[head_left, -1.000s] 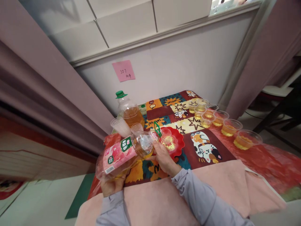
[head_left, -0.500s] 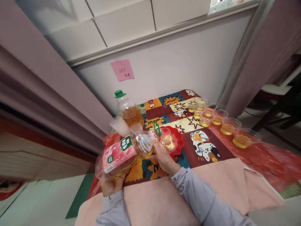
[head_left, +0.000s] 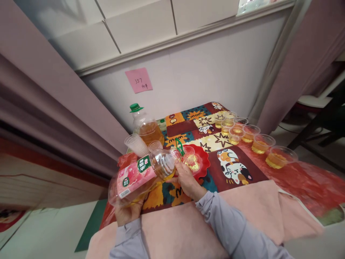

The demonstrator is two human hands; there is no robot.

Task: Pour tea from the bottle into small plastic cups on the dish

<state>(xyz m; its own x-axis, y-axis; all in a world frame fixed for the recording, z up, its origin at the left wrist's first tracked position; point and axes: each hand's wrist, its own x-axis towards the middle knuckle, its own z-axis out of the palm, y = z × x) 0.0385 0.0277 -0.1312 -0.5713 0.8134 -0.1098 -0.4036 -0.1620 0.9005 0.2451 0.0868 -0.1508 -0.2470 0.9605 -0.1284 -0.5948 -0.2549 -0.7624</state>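
Note:
A large clear juice bottle (head_left: pixel 137 176) with a pink label lies tilted nearly level across both hands, its neck pointing right. Under its base, my left hand (head_left: pixel 128 213) is wrapped, fingers partly hidden behind the bottle. My right hand (head_left: pixel 187 180) grips the neck end. Beneath the mouth, a clear plastic cup (head_left: pixel 189 154) stands in a red scalloped dish (head_left: pixel 206 163) with a green handle-like loop. Amber liquid shows low in the bottle. Whether any is flowing out I cannot make out.
A second juice bottle (head_left: pixel 149 131) with a green cap stands at the back left, beside a stack of plastic cups (head_left: pixel 137 145). Several filled cups (head_left: pixel 261 144) line the right side. Patterned mats (head_left: pixel 239 167) and a pink cloth (head_left: pixel 175 230) cover the table; a wall rises behind.
The view has shifted very slightly. Both hands and the bottle hold almost the same tilted pose over the red dish.

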